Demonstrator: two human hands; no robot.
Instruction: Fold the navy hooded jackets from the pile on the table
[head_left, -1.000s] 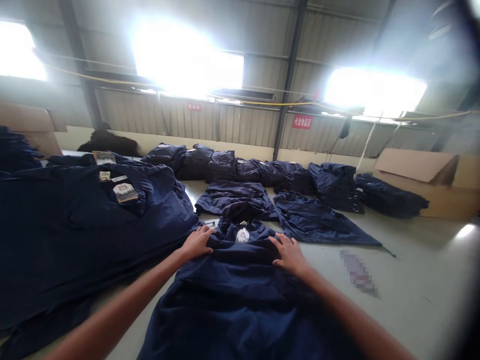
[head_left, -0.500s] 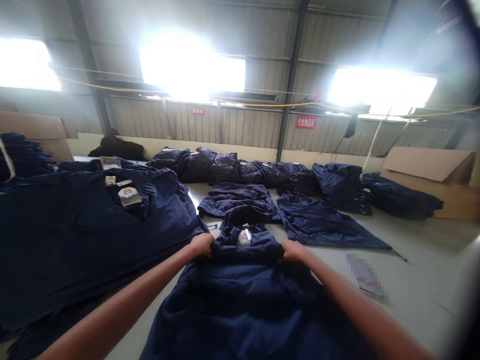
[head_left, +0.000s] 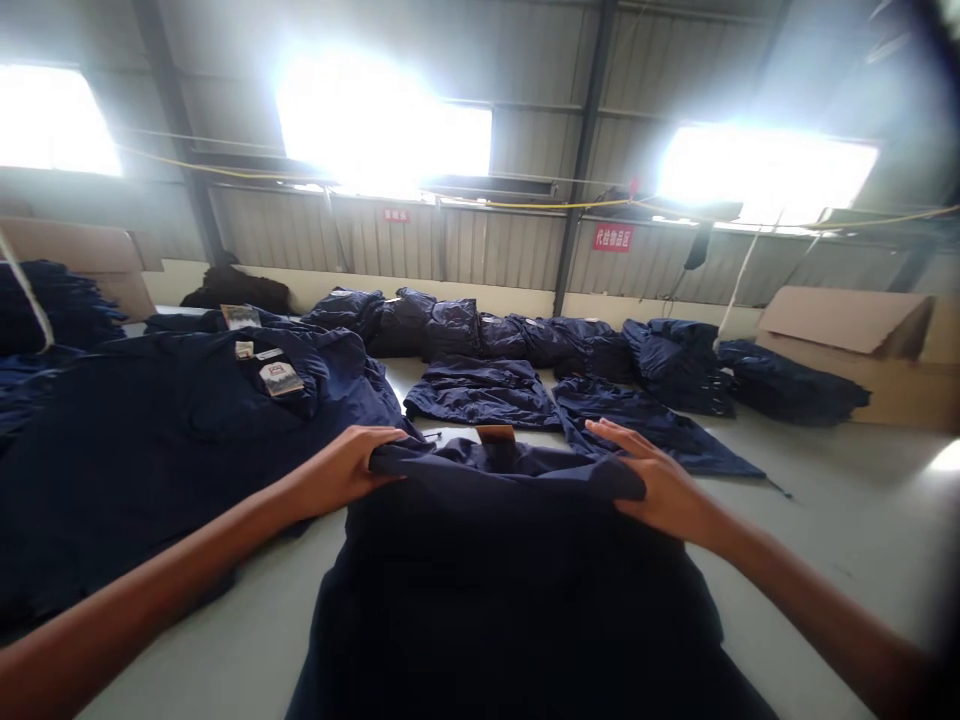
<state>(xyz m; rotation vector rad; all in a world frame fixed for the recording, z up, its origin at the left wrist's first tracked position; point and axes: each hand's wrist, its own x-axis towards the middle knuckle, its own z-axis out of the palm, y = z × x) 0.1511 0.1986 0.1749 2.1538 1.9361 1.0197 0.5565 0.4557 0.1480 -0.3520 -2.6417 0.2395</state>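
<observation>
A dark navy jacket (head_left: 517, 580) hangs in front of me, its upper edge stretched between my two hands. On the left, my left hand (head_left: 352, 465) pinches a fold of that edge between thumb and fingers. The opposite end is gripped by my right hand (head_left: 656, 480), with the thumb below and the fingers above, the upper ones stretched out. A brown tag (head_left: 496, 435) sticks up behind the edge, midway between the hands. The jacket's lower part runs out of view toward me.
Left of me, similar navy garments (head_left: 135, 440) lie piled, the top one with a hang tag (head_left: 280, 378). Folded bundles (head_left: 450, 330) line the table's far side. Two flat garments (head_left: 480, 390) (head_left: 645, 420) lie ahead. Cardboard boxes (head_left: 840, 320) stand at both sides.
My hands have moved apart and slightly up, spreading the jacket's upper edge wider. The hood and the pale neck label that showed before are now out of sight behind the edge.
</observation>
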